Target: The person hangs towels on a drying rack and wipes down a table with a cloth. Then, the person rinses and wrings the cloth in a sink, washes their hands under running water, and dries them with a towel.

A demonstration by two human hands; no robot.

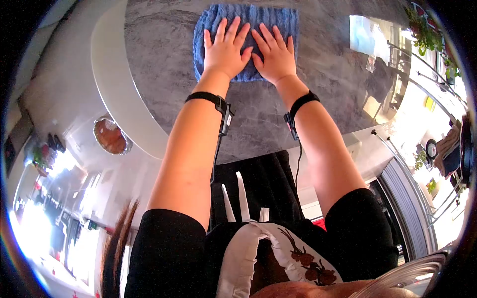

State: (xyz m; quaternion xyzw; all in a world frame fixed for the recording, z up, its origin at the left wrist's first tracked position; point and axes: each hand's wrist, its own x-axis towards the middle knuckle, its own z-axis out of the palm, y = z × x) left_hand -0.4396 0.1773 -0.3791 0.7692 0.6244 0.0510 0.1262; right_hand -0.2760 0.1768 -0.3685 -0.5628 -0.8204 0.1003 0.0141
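Note:
A blue ribbed cloth (254,14), looking folded, lies flat on a grey marbled tabletop (164,54). My left hand (225,52) rests palm down on its left half, fingers spread and pointing away from me. On the right half, my right hand (275,55) lies flat in the same way, its fingers apart. The two thumbs nearly meet near the middle of the cloth. Neither hand grips anything. Each wrist wears a black strap with a small device and a cable.
A pale curved band (112,84) borders the tabletop on the left. Beyond it is a round brown object with a silvery rim (112,135). Metal rails (397,154) and green plants (426,37) stand at the right. Bright reflections cover the table's right side.

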